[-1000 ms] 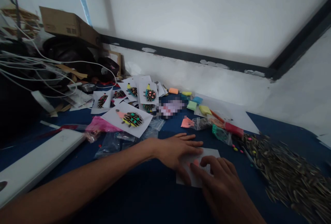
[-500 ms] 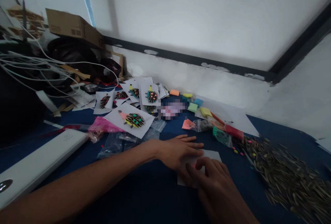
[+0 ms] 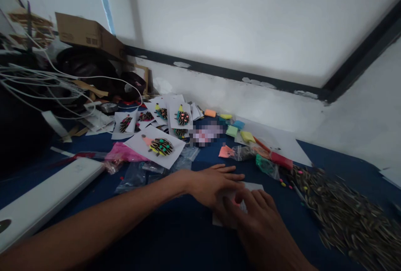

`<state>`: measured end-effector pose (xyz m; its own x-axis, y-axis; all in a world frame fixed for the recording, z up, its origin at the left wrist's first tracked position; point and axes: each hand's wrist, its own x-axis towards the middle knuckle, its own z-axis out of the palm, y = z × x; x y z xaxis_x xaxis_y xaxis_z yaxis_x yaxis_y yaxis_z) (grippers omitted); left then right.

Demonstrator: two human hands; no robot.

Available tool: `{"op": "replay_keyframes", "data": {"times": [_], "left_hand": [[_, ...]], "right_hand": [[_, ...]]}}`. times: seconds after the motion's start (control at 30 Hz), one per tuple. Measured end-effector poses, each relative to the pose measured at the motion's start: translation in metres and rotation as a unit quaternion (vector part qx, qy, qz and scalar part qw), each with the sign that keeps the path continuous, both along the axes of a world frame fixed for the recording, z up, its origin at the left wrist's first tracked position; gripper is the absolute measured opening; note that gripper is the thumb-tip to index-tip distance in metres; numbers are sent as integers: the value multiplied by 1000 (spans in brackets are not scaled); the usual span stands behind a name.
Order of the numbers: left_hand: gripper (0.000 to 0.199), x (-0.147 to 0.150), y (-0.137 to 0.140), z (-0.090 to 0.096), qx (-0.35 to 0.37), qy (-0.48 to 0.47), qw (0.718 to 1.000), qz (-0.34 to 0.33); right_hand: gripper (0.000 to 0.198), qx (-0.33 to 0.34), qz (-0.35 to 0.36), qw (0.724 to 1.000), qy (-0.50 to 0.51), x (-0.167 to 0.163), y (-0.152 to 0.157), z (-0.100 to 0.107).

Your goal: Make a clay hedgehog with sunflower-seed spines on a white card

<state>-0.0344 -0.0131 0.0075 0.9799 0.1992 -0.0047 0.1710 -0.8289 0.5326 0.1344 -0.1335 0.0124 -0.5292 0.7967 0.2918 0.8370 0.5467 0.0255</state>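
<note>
A small white card [image 3: 255, 186] lies on the blue cloth in front of me. My left hand [image 3: 213, 183] rests flat on its left part, fingers spread and pointing right. My right hand [image 3: 260, 225] covers the card's near side, with its fingertips pressing on a small orange piece [image 3: 240, 202] on the card. Most of the card is hidden under both hands. Neither hand grips anything.
A heap of striped sunflower seeds [image 3: 344, 216] spreads at the right. Finished white cards with seed-and-clay figures [image 3: 159, 146] lie behind, with clay blocks [image 3: 232, 130], plastic bags [image 3: 266, 163], a white flat device [image 3: 46, 198] at left, cables and a cardboard box [image 3: 84, 33].
My right hand has slid a little left and toward me over the card, covering more of it. The left hand stays flat on the card.
</note>
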Motion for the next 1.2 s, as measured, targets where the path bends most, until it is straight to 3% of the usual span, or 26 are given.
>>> {"op": "replay_keyframes", "data": {"times": [0.2,0.33,0.87,1.0,1.2], "left_hand": [[85,-2,-1,4,-10,3,1000,6],[86,-3,-1,5,-7,7,1000,0],[92,-2,-3,8,-13,25,1000,4],[92,-2,-3,8,-6,19,1000,5],[93,-3,-3,7,-11,15,1000,8]], "right_hand": [[48,47,-27,998,40,17,0,0],[52,36,-13,999,14,30,-3,-3],[46,34,22,999,0,25,-12,1],[45,61,24,998,-4,18,-14,-1],[48,5,4,1000,-2,14,-13,-2]]}}
